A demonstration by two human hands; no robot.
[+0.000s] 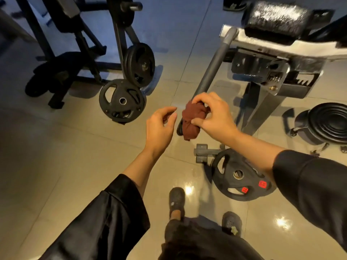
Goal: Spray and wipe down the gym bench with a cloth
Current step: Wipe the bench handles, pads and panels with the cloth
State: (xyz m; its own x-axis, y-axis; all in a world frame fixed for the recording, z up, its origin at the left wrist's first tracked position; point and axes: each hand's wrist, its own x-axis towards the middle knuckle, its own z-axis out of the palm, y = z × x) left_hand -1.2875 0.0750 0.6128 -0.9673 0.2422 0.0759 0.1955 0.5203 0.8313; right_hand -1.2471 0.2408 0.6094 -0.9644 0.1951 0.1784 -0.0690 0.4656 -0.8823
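far left: a black plate rack (56,59) stands on the tiled floor (47,147), dark frame, kinda blurry up top
rack plates: two black weight plates (140,64) hang on its right side, and a bigger plate (122,101) leans on the floor just below them
left hand: the left hand (159,128) hangs over the floor with its fingers (170,111) loosely curled, nothing in them, just beside the cloth but not touching it as far as one can tell
cloth: the dark red cloth (192,119) is bunched into a wad, held up in the air in front of the bench's grey bar, a bit of it dangling below the hand
right hand: the right hand (214,117) has the cloth pinched, thumb pressing in from below and the fingers (200,99) curled over the top of the wad
sleeves: both arms come in from the bottom in black sleeves (105,218), forearms bare
feet: two dark shoes (176,200) on the floor, bottom centre
floor plate: another black plate (240,175) with red stickers lies by the bench's foot, under the right forearm
bench: the gym bench (274,59) sits upper right, a grey angled bar (214,68) running down from it toward the hands, and a black padded cushion (276,21) on top, shiny and blurred
far right: a black ribbed round thing (330,122) on the floor, can't tell exactly what it is
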